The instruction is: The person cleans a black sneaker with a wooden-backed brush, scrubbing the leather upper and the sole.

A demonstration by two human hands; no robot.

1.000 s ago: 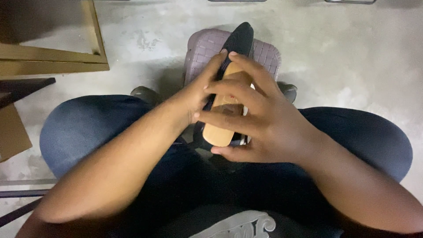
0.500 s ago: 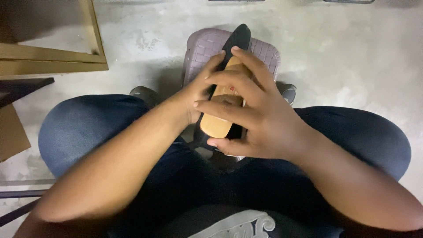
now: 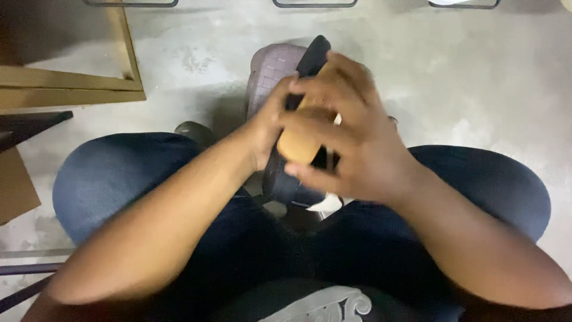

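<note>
Two hands meet over your lap. Your left hand (image 3: 268, 128) grips the black shoe (image 3: 298, 119) from its 9 o'clock side, fingers clenched round it. Your right hand (image 3: 357, 149) lies across the tan insole (image 3: 301, 140) from 3 o'clock, fingers (image 3: 316, 89) spread and grasping shoe and insole together. The shoe points toward 12 o'clock, held above your knees. Beyond it sits a purple cushion (image 3: 268, 71) on the concrete floor (image 3: 476, 71). A wooden frame (image 3: 71, 83) lies at 10 o'clock.
</note>
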